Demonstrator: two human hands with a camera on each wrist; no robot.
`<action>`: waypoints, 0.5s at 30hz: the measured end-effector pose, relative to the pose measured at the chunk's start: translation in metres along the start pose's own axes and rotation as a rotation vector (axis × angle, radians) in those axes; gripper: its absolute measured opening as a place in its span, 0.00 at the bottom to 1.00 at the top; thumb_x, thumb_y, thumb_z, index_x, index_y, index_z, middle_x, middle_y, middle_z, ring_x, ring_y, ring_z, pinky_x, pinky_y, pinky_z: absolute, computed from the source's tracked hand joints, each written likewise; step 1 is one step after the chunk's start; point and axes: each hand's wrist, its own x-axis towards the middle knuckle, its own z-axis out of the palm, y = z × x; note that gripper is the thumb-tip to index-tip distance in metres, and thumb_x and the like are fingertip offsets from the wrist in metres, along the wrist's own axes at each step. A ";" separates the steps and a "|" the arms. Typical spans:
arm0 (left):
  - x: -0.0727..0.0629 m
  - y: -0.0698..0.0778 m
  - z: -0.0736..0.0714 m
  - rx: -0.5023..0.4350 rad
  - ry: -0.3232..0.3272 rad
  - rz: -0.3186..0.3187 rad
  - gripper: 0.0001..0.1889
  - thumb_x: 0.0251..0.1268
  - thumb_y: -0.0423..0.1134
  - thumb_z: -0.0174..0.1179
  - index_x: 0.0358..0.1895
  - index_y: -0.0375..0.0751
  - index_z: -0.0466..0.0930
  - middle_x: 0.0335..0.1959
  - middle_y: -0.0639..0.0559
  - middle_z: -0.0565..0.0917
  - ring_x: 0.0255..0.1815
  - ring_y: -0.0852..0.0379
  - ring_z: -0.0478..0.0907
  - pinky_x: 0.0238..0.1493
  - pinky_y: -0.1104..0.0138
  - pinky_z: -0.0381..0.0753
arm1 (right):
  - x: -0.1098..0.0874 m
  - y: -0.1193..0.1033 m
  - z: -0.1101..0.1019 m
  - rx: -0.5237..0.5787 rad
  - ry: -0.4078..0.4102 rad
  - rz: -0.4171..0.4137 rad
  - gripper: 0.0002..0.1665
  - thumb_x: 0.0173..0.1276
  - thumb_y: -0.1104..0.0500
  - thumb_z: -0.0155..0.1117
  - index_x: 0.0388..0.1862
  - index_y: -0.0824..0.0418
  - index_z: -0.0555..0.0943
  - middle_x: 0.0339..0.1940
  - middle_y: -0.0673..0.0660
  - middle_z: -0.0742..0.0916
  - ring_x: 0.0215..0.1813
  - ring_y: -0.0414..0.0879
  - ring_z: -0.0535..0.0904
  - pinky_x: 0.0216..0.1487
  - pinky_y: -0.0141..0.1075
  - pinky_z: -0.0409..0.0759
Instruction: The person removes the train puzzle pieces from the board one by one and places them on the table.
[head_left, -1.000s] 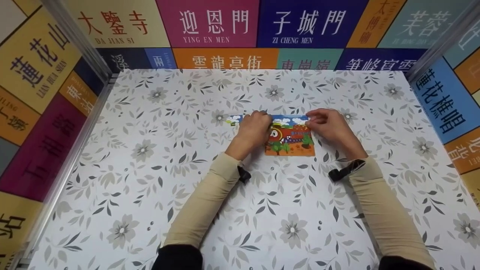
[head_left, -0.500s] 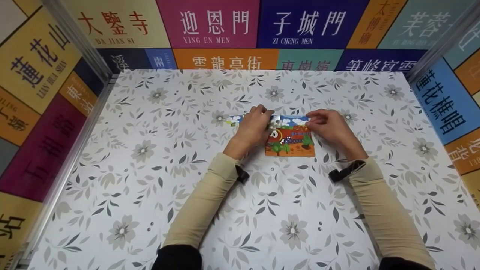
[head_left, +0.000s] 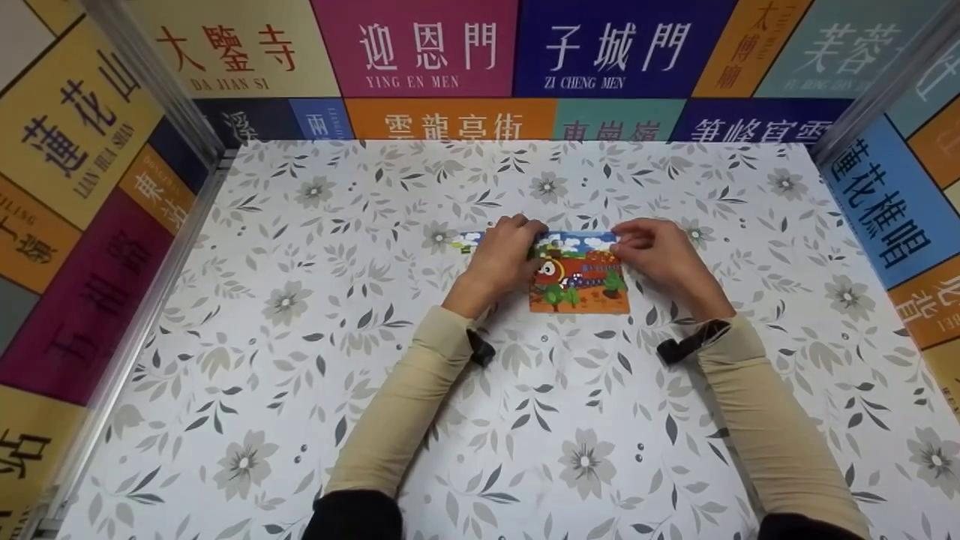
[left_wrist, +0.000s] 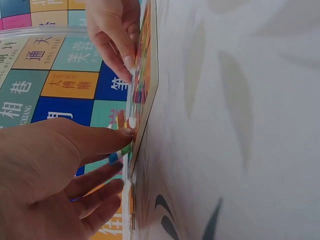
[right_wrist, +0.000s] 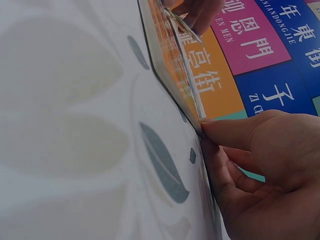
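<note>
A small jigsaw puzzle [head_left: 589,289] in a shallow frame lies on the table, with a red train, green bushes and a blue cloudy sky printed on it. At its upper left side, my left hand [head_left: 499,259] pinches a jigsaw piece [left_wrist: 116,156] between thumb and fingers. The piece stands tilted over the puzzle's surface in both wrist views. My right hand [head_left: 664,251] grips the puzzle's upper right corner, thumb [right_wrist: 215,127] on its edge and fingers curled beside it. In the head view, the left hand's back hides part of the puzzle's left side.
Left of my left hand, more jigsaw pieces [head_left: 466,240] with sky and green print lie partly hidden behind it. A white floral cloth [head_left: 345,360] covers the table. Panels with coloured lettering [head_left: 420,52] stand along the back and sides.
Near the puzzle's upper left, the held piece showed a pale glint half a second ago and now shows its print. My left hand has shifted slightly; the right stays in place.
</note>
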 end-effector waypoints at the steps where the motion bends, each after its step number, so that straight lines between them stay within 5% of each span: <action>1: 0.000 -0.001 0.000 -0.002 0.001 0.003 0.25 0.73 0.44 0.72 0.70 0.44 0.81 0.64 0.44 0.83 0.65 0.44 0.79 0.69 0.51 0.79 | 0.000 0.000 0.000 -0.002 -0.001 -0.002 0.24 0.78 0.53 0.72 0.69 0.57 0.84 0.56 0.60 0.89 0.56 0.49 0.87 0.55 0.29 0.81; 15: 0.000 -0.007 0.002 0.001 0.080 0.070 0.21 0.74 0.42 0.72 0.67 0.46 0.85 0.62 0.47 0.82 0.64 0.47 0.79 0.68 0.53 0.80 | -0.001 0.000 0.000 0.017 -0.003 -0.026 0.24 0.78 0.53 0.71 0.69 0.58 0.84 0.57 0.63 0.90 0.50 0.37 0.86 0.51 0.23 0.80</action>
